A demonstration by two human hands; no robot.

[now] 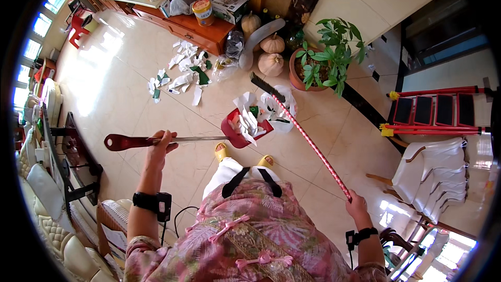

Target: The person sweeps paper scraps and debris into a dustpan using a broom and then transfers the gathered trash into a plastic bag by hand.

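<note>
My left hand [159, 149] grips the long handle of a red dustpan [235, 141], whose pan holds a heap of torn paper [247, 123]. My right hand [357, 203] is closed around the red-and-white patterned stick of a broom [313, 147]. The dark broom bristles [266, 86] point up and left, beyond the dustpan. Beside the pan, partly behind the stick, lies an open white plastic bag [285, 119] with scraps in it. More torn white and green paper [188, 64] is scattered on the tiled floor near a wooden cabinet.
A potted plant [309, 66] stands beyond the bag, next to pumpkins [271, 64] and a long gourd [256, 41]. The wooden cabinet [195, 31] carries jars. At right are a folded red stepladder [434, 129] and stacked white chairs [426, 176]; a black metal frame [80, 156] is at left.
</note>
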